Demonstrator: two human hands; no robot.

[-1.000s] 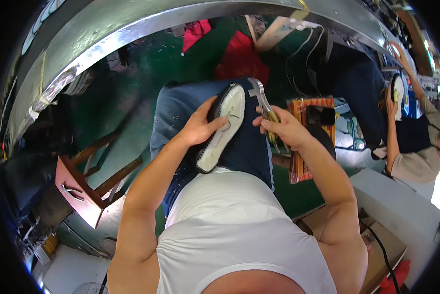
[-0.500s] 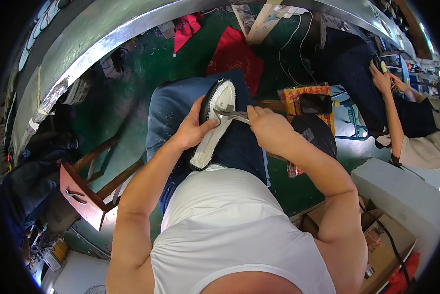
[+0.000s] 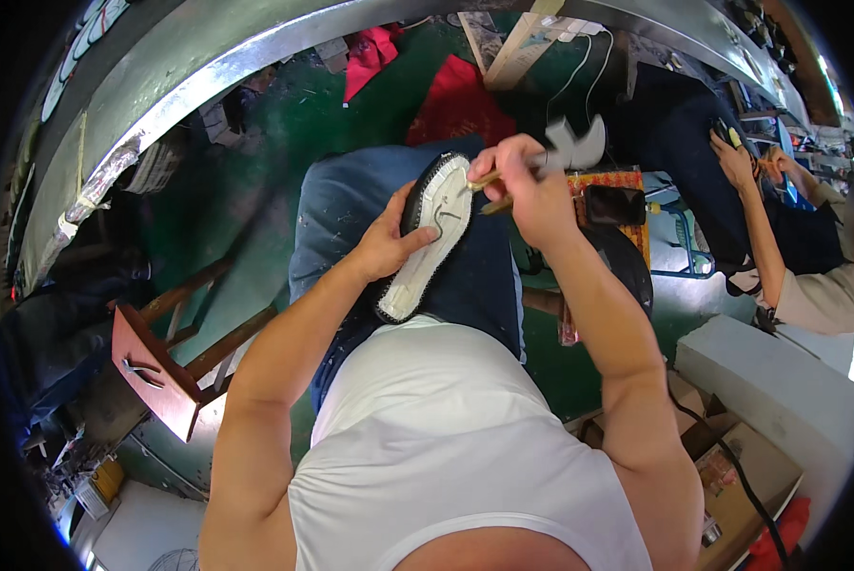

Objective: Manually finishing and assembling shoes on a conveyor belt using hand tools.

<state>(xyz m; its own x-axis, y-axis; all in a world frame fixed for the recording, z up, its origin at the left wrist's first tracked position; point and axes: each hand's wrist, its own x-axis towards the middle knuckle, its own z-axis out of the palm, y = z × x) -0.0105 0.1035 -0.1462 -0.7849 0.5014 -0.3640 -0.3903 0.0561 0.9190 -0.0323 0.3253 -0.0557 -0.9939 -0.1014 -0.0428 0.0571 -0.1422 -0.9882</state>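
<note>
Over my lap, my left hand (image 3: 389,238) grips a shoe upper with a black stitched rim and a pale, sole-less underside (image 3: 414,278) facing up. My left thumb presses on this underside, beside a thin dark curved mark or piece whose nature I cannot tell. At the shoe's upper right edge, my right hand (image 3: 530,195) is closed on a hammer (image 3: 579,147). Its grey metal head, blurred, sticks out to the right. Short light-brown ends poke from the fingers toward the shoe; whether both belong to the hammer I cannot tell.
A red-brown stool (image 3: 156,371) with pliers (image 3: 143,373) on it stands left. A dark phone (image 3: 614,205) lies on patterned packaging at right, near a co-worker's hands (image 3: 731,157). Cardboard boxes (image 3: 746,485) sit lower right. A metal-edged bench (image 3: 217,81) curves across the top.
My right hand has lifted slightly and turned; the metal head, earlier over the shoe's underside, now points right, away from it. My left hand still holds the shoe, shifted slightly right.
</note>
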